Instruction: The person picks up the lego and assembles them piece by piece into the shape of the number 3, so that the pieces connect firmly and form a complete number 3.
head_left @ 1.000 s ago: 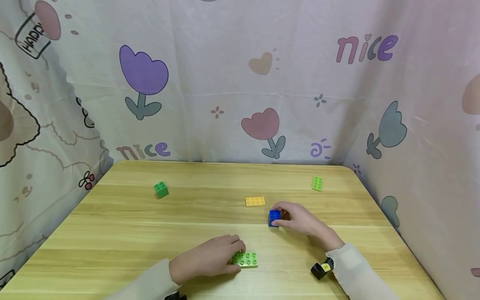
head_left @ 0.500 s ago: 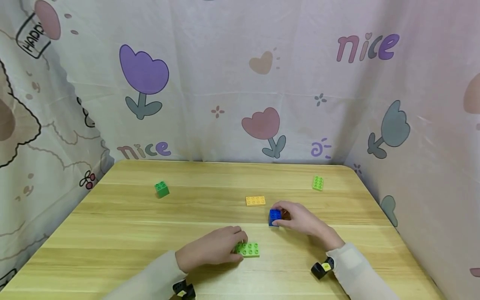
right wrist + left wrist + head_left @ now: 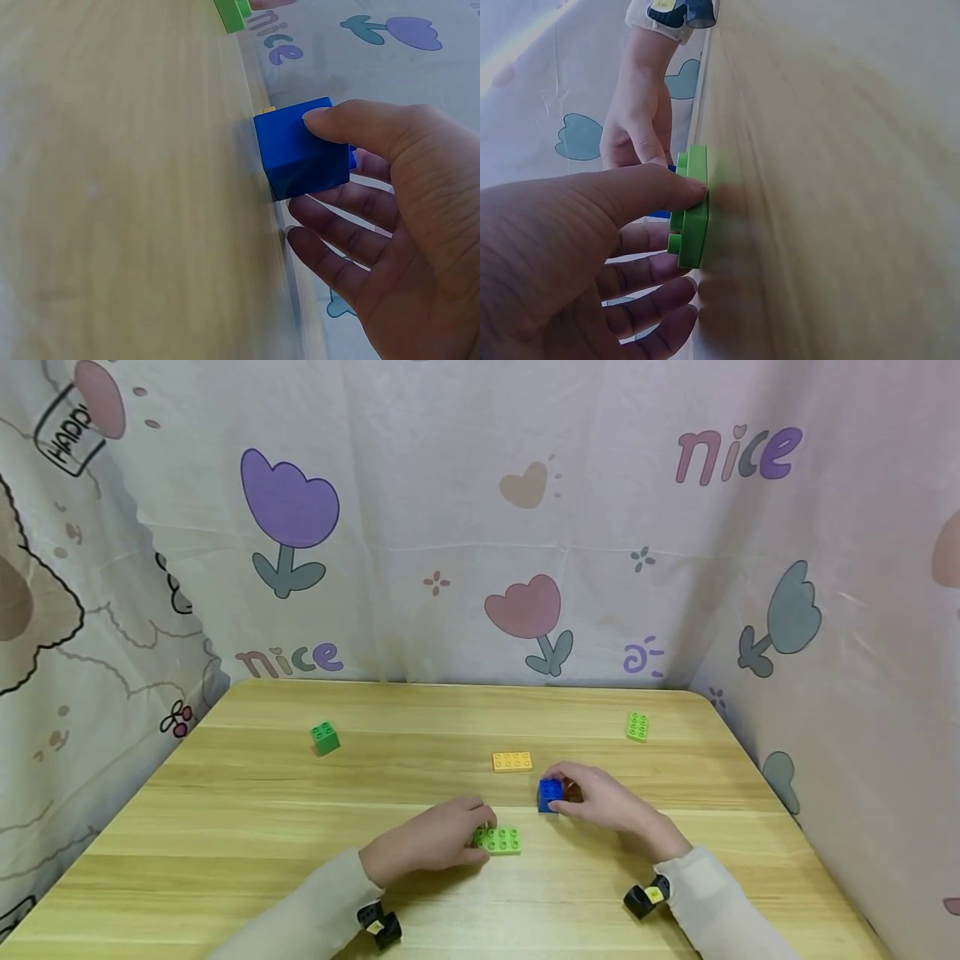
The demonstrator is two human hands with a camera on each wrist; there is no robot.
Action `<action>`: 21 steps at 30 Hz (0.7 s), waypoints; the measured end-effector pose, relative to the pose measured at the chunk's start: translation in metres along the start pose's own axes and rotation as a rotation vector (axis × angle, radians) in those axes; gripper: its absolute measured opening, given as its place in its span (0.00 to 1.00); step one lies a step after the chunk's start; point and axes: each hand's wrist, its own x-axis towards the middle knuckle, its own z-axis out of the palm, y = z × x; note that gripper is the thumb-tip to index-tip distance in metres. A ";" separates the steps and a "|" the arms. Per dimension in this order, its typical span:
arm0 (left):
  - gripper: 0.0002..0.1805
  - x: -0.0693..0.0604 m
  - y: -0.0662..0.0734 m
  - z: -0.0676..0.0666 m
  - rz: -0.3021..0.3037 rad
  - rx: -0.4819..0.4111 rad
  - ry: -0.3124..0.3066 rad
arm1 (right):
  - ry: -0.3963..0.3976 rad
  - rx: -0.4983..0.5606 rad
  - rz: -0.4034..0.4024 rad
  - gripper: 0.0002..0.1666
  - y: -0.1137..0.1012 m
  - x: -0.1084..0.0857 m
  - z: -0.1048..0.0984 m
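While your left hand (image 3: 435, 837) pinches the lime brick (image 3: 505, 842) and your right hand (image 3: 597, 797) the blue block (image 3: 550, 795), they're unjoined.

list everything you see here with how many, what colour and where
table: 1, wood-yellow, under the blocks
blue block: 1, blue, in the right hand's grip
near flat block: 1, light green, in the left hand's grip
yellow block: 1, yellow, on the table beyond the blue one
dark green block: 1, dark green, far left of the table
far flat block: 1, light green, far right of the table
cloth: count unclear, pale with coloured prints, behind and beside the table
wrist cameras: 2, black, one per wrist
sleeves: 2, cream, on the forearms
left hand: 1, bare, front middle
right hand: 1, bare, right of middle
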 end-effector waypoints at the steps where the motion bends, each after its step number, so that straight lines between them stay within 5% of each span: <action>1: 0.20 0.001 -0.001 0.000 -0.003 -0.004 0.002 | 0.002 -0.004 0.000 0.22 0.000 0.000 0.000; 21: 0.20 0.003 -0.008 0.007 0.011 -0.044 0.060 | 0.030 -0.025 -0.002 0.22 -0.004 0.000 0.001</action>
